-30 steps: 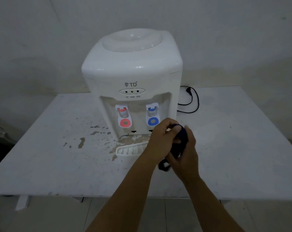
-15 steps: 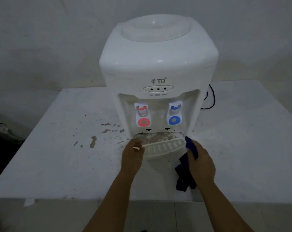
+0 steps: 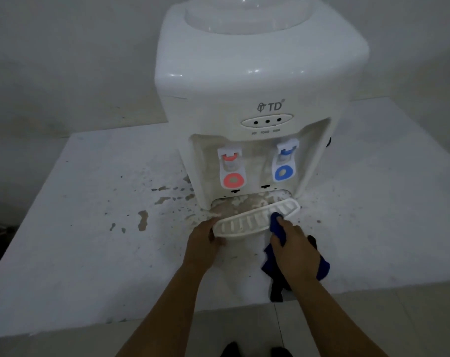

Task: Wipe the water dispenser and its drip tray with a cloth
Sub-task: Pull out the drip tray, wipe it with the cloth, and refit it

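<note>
A white water dispenser (image 3: 260, 81) with a red tap and a blue tap stands on a white table (image 3: 77, 228). Its white slotted drip tray (image 3: 247, 222) is pulled partly out at the base and sits askew, right end farther back. My left hand (image 3: 205, 243) grips the tray's left end. My right hand (image 3: 293, 243) holds a dark blue cloth (image 3: 275, 222) and presses a fold of it onto the right part of the tray. The rest of the cloth hangs below that hand over the table edge.
Brown stains and flaked patches (image 3: 142, 219) spot the table left of the dispenser. The slot behind the tray looks grimy. A black cable end (image 3: 329, 143) shows at the dispenser's right side. The table's front edge is just below my wrists, with tiled floor beneath.
I have come closer to the dispenser. My hands parted from the cloth bundle: the left took the tray's left end, the right brought the cloth onto the tray. The tray slid farther out.
</note>
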